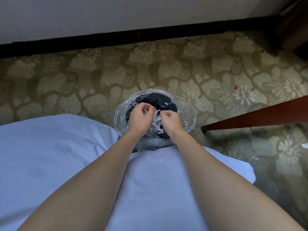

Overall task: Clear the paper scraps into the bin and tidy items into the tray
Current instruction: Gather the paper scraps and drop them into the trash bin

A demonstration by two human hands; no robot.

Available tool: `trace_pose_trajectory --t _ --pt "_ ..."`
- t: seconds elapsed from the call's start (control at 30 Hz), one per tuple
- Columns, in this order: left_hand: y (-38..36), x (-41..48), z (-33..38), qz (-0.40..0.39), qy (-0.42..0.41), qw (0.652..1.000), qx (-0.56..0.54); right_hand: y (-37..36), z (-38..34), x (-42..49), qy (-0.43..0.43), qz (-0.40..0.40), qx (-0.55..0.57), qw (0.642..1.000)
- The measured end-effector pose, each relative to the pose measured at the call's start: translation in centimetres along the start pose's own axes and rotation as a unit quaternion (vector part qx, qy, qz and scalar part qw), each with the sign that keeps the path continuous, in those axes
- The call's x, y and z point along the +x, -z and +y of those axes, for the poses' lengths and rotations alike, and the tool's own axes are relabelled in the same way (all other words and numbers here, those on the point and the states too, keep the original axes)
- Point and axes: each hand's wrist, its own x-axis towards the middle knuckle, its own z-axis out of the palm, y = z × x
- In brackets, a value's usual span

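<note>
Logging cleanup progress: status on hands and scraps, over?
Left hand, right hand both pinching white paper scraps. Over black bin with clear plastic liner. Nothing blocking; stray scraps on patterned carpet.

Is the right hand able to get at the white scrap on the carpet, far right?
Probably yes: only bare carpet lies between the right hand and that white scrap, though it holds paper scraps now.

worn: pale blue plain garment (50, 155) over torso | forearms (106, 167) bare | left hand (139, 117), right hand (171, 120) bare
</note>
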Motion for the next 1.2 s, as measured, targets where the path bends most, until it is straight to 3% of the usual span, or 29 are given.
trace_pose_trajectory --t 0.4,0.63,0.83,1.2 --pt "0.3 -0.3 0.8 -0.013 -0.013 1.0 0.0 0.5 -0.2 0.4 0.038 0.011 0.014 0.999" --pt "1.8 -3.1 2.8 -0.055 -0.04 0.995 0.076 3.2 0.2 -2.6 0.096 -0.024 -0.113 0.989" --pt "4.2 -6.9 6.7 -0.08 -0.098 0.979 0.157 5.7 -2.3 -7.9 0.163 -0.041 -0.158 0.973" --pt "7.7 -15.3 16.6 -0.078 -0.221 0.944 0.231 13.3 -6.3 -19.2 0.257 0.022 -0.254 0.932"
